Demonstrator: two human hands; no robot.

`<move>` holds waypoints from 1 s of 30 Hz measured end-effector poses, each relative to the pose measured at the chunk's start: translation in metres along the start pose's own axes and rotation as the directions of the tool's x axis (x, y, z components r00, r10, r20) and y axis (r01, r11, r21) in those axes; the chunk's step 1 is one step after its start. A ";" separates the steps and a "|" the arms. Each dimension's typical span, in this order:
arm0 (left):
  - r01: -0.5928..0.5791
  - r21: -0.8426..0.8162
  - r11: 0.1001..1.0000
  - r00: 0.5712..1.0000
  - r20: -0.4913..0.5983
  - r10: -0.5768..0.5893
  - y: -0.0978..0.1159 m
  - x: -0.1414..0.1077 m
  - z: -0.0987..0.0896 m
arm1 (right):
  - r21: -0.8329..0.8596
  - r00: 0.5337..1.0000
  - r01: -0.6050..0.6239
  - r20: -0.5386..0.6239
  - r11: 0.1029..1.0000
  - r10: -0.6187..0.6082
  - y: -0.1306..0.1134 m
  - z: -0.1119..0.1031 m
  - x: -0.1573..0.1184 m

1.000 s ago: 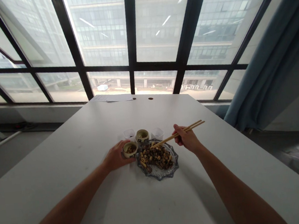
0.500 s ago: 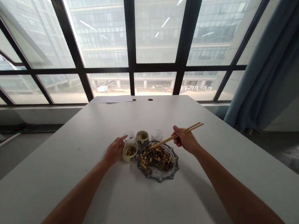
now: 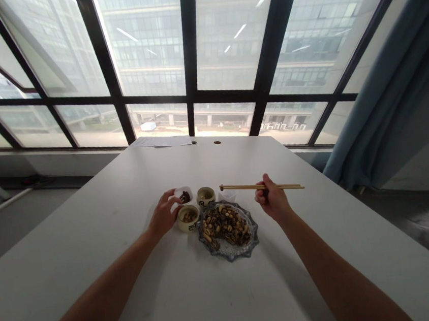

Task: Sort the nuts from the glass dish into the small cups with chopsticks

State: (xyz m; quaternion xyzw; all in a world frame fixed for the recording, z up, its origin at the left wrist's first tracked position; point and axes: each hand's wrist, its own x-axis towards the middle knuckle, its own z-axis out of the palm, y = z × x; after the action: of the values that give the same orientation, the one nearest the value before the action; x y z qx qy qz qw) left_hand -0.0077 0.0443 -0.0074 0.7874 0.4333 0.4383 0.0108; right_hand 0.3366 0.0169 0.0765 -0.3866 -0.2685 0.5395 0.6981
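Note:
My left hand (image 3: pixel 163 214) grips a small white cup (image 3: pixel 188 190) by its left side. The cup leans toward me, showing dark seeds (image 3: pixel 184 198) inside. My right hand (image 3: pixel 272 199) is closed around a pair of wooden chopsticks (image 3: pixel 240 187), held almost level. At their tips is a small brownish piece (image 3: pixel 221 187), too small to name. Below them sits a scalloped glass dish (image 3: pixel 230 255) with a mix of peanuts and striped sunflower seeds (image 3: pixel 227 224). A cream ceramic cup (image 3: pixel 188 226) with light bits stands near my left fingers.
Another cream ceramic cup (image 3: pixel 205 197) stands behind the dish. Partly hidden by the dish, a second white cup (image 3: pixel 227 196) is to its right. Papers (image 3: pixel 162 142) lie at the far end of the white table (image 3: pixel 214 303), by the windows. A blue curtain (image 3: pixel 376 92) hangs at right.
The chopsticks have risen out of the dish and swung level, with a small piece at their tips. My left hand has taken hold of the white cup, which now tilts toward me.

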 end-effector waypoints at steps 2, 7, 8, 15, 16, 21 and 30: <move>-0.020 0.003 1.000 1.000 -0.023 0.020 0.001 0.000 -0.001 | -0.005 0.999 0.032 0.012 0.999 -0.032 0.000 0.004 -0.002; -0.017 -0.033 0.999 0.999 -0.045 0.015 0.000 0.001 0.000 | -0.083 0.986 0.149 0.086 0.985 -0.142 0.012 0.034 -0.010; -0.005 -0.048 0.999 0.999 -0.050 0.002 0.000 0.000 0.000 | -0.147 0.978 0.187 0.124 0.971 -0.169 0.018 0.044 -0.012; 0.067 -0.120 0.990 0.994 -0.073 -0.076 -0.002 -0.002 0.003 | -0.489 0.828 0.452 0.540 0.746 -0.149 0.057 0.101 -0.013; 0.075 -0.125 0.989 0.994 -0.070 -0.084 -0.002 -0.002 0.003 | -0.502 0.819 0.463 0.558 0.731 -0.136 0.058 0.104 -0.013; 0.134 -0.139 0.981 0.989 -0.048 -0.142 0.000 -0.003 0.003 | -0.494 0.848 0.476 0.476 0.728 -0.232 0.023 0.086 -0.019; 0.221 -0.165 0.961 0.973 -0.027 -0.228 0.001 -0.003 0.005 | -0.791 0.866 0.439 0.499 0.427 0.034 -0.061 0.021 -0.044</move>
State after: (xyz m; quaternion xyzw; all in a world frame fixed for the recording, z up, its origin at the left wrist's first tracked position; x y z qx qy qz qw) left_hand -0.0044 0.0437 -0.0123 0.7195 0.4833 0.4855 0.1140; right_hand 0.3415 -0.0274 0.1410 -0.5222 -0.7060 0.2999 0.3728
